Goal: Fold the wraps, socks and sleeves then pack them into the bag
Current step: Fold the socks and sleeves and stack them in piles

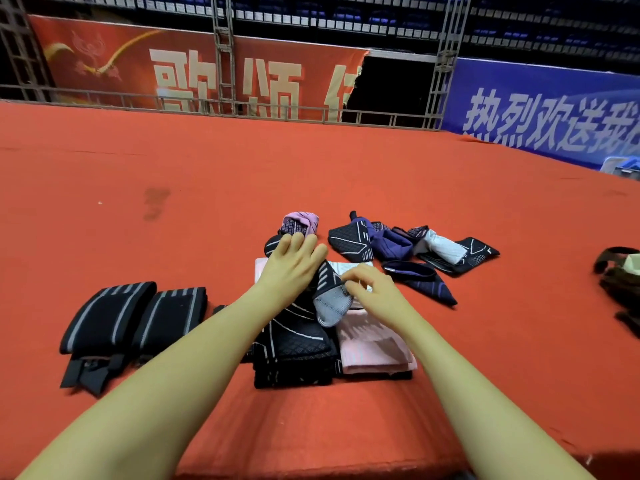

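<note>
The right hand (372, 289) has its fingers (353, 276) curled, pinching the grey cuff of a black sock (330, 296) that sits on top of the near pile. The left hand (294, 263) lies flat, fingers straight and relaxed, pressing the far end of that same sock down. Beneath it lies a stack of black sleeves (294, 355) with a pink sleeve (374, 344) just beside them on the right; how many layers are in the stack I cannot tell. Left of the pile, two folded black wraps (135, 317) with grey stripes sit side by side, touching. Beyond the left hand is one pink-and-black rolled sock (300, 223). To the right lies a loose heap of dark and purple socks (412, 245), too tangled to count. All of it rests on a red carpet (173, 209). The bag (620, 275) sits at the far right edge, well apart.
</note>
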{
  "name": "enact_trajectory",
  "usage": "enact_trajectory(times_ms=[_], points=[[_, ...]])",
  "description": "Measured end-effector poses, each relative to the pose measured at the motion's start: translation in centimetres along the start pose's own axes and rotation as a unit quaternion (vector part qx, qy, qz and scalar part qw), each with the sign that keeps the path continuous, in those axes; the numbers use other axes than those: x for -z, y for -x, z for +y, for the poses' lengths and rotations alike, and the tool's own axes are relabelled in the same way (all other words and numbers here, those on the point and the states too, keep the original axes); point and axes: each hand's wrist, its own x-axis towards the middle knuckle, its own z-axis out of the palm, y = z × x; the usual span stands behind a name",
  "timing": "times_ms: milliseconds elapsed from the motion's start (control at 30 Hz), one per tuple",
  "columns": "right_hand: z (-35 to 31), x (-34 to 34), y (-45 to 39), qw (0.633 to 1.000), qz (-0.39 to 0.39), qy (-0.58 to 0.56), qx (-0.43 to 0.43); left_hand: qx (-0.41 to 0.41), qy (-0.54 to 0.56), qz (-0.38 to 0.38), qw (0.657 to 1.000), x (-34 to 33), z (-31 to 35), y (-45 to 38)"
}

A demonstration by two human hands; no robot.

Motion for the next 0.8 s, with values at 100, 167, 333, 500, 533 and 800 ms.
enact_trajectory(times_ms=[100, 167, 333, 500, 533, 800], points=[[0.6, 0.3, -0.1, 1.000, 0.010, 0.010, -0.017, 0.003, 0.033, -0.118, 0.992, -0.1, -0.4, -0.3], [1.4, 0.2, 0.0, 0.998, -0.017, 0.061, 0.012, 0.018, 0.033, -0.142, 0.989, -0.1, -0.4, -0.5], [1.8, -0.3, 0.3, 0.991, 0.073, 0.013, 0.107, 0.041, 0.010, -0.096, 0.994, -1.1, 0.0, 0.6], [0.6, -0.4, 0.2, 0.990, 0.103, -0.078, 0.046, 0.048, 0.016, -0.127, 0.991, -1.0, -0.3, 1.1], [0.5, -0.4, 0.2, 0.991, 0.103, -0.074, 0.037, 0.043, 0.019, -0.139, 0.989, -0.9, -0.3, 1.2], [0.6, -1.2, 0.5, 0.989, 0.139, -0.011, -0.047, 0.066, 0.062, -0.266, 0.960, 0.1, 0.6, 1.1]])
